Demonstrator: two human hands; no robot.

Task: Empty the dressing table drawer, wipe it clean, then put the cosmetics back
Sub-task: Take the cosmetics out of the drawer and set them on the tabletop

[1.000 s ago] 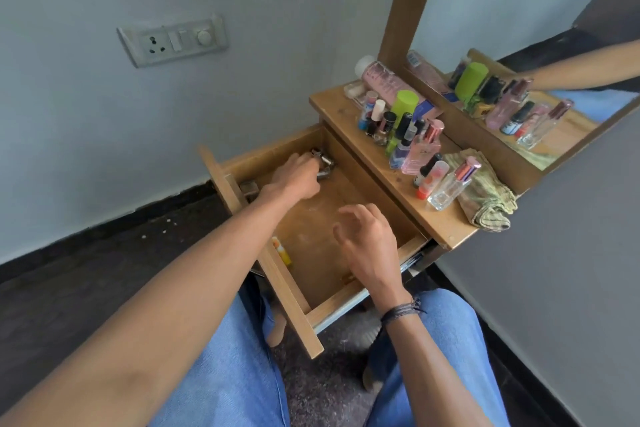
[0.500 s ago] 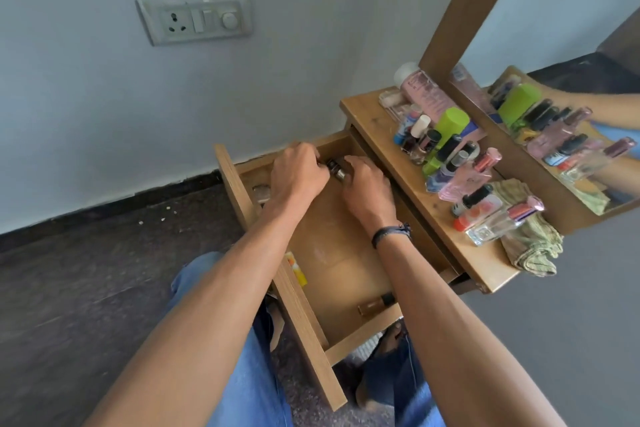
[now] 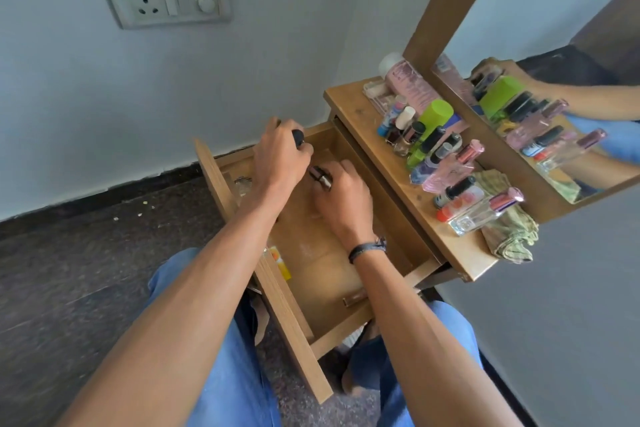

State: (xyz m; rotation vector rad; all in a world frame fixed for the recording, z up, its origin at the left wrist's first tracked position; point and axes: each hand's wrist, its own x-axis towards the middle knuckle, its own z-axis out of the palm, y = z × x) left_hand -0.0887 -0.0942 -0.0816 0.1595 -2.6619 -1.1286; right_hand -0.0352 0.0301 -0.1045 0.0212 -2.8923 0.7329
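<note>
raised above the drawer [image 3: 287, 322], a dark-capped bottle [image 3: 297, 138] is gripped by the curled left hand [image 3: 278, 159], a small vial [image 3: 320, 177] by the right hand [image 3: 344, 198] inside it, for emptying.

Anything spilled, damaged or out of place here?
No damage visible. Pale dusty smears mark the drawer floor, white crumbs lie on the dark floor by the wall, and a crumpled cloth hangs over the edge of the tabletop.

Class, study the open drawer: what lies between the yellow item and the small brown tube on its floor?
Nothing: in the head view, the drawer floor between the yellow item and small brown tube is bare, dusty wood.
</note>
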